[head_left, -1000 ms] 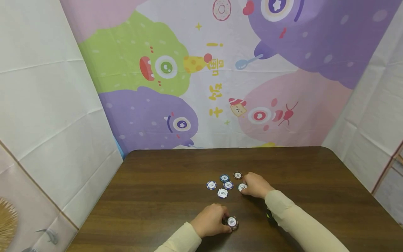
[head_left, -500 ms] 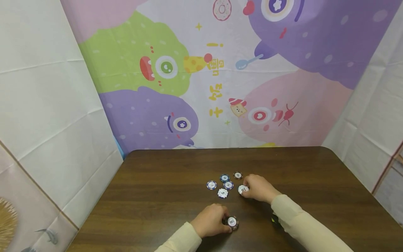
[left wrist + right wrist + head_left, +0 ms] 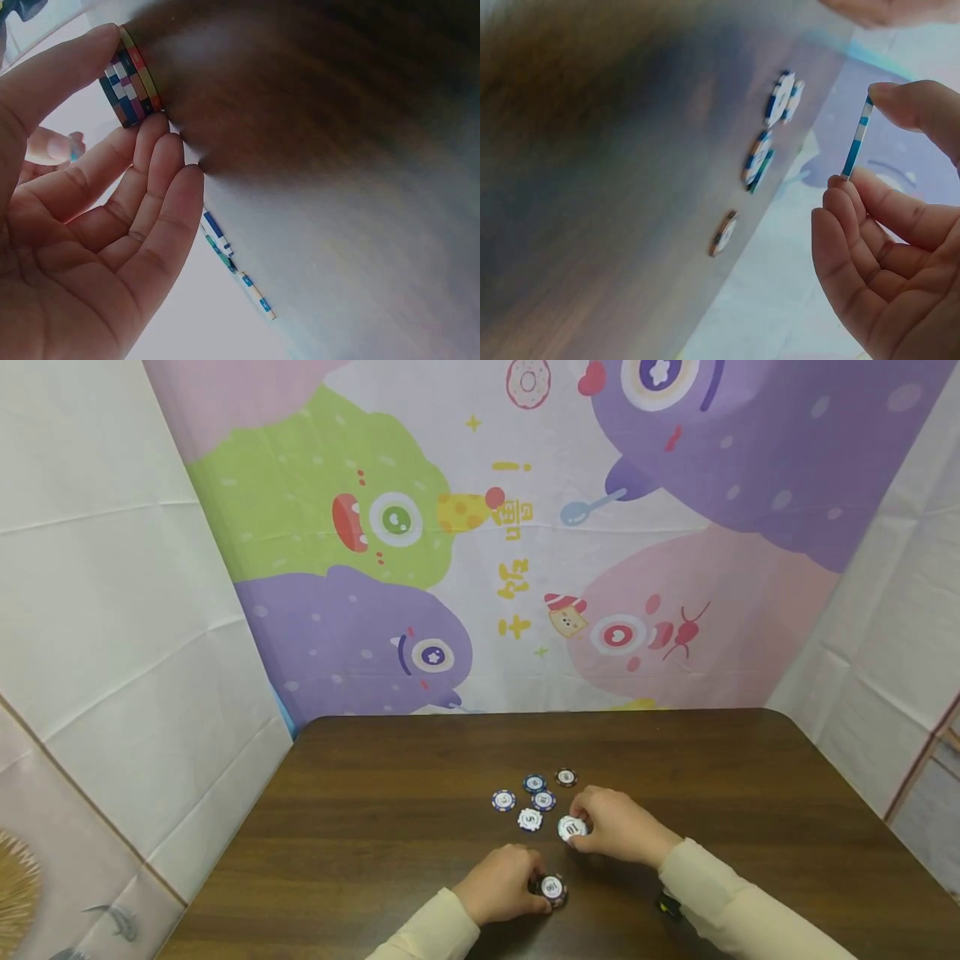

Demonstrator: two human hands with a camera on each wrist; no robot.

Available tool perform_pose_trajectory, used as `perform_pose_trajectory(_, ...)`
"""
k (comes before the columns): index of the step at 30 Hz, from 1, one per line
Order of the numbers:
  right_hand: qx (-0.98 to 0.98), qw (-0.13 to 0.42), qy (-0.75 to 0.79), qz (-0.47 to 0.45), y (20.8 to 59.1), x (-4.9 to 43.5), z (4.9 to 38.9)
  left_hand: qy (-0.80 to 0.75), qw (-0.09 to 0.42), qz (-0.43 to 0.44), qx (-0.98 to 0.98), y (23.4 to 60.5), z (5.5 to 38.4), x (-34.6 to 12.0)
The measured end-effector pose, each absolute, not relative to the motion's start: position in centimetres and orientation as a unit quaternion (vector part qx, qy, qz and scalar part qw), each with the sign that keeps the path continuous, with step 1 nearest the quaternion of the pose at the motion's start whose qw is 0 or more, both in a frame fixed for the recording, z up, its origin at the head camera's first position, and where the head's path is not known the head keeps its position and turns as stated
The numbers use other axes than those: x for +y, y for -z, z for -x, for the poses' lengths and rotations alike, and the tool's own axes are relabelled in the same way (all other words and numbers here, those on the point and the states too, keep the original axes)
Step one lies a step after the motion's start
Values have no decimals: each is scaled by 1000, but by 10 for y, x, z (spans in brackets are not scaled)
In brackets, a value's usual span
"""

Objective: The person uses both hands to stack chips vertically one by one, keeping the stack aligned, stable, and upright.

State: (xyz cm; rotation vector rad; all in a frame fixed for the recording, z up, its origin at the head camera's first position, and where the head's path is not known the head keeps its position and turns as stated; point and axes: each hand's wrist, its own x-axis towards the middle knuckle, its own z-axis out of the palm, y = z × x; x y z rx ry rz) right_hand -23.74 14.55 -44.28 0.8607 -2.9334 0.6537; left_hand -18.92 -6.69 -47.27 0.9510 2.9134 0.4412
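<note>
My left hand (image 3: 501, 885) holds a short stack of poker chips (image 3: 552, 888) on the near part of the table, with a dark chip marked 100 on top. In the left wrist view, thumb and fingers grip the stack's edges (image 3: 133, 82), which show several coloured layers. Beyond it, my right hand (image 3: 621, 828) pinches one poker chip (image 3: 572, 830) marked 10 by its rim. Seen edge-on in the right wrist view, this chip (image 3: 857, 139) is banded blue and white. Loose chips lie just past it: a white one (image 3: 529, 819) marked 5 and a blue-and-white one (image 3: 504, 800).
Farther back lie another blue-and-white chip (image 3: 543, 800), a blue one (image 3: 535, 783) touching it and a dark chip (image 3: 566, 777). A small black object with yellow (image 3: 667, 906) shows beside the right sleeve. The brown table (image 3: 360, 793) ends at a cartoon-printed cloth (image 3: 517, 685).
My right hand has drawn the chip marked 10 away from the loose chips, nearer to me and toward the stack. My left hand and its stack have stayed still.
</note>
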Motion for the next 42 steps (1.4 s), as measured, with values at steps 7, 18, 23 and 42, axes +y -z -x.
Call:
perform_pose_trajectory(7, -930, -8, -215, -298, 437, 144, 223, -144, 28, -304, 941, 470, 189, -67)
perform_pose_trajectory(18, -915, -20, -224, -334, 436, 142, 204, -148, 37, -296, 943, 470, 189, -66)
perform_pose_trajectory(23, -914, -10, -219, -342, 441, 140, 201, -147, 35, -297, 943, 470, 190, -66)
perform_pose_trajectory(42, -903, -24, -205, -377, 455, 128, 192, -155, 27, -310, 938, 473, 190, -67)
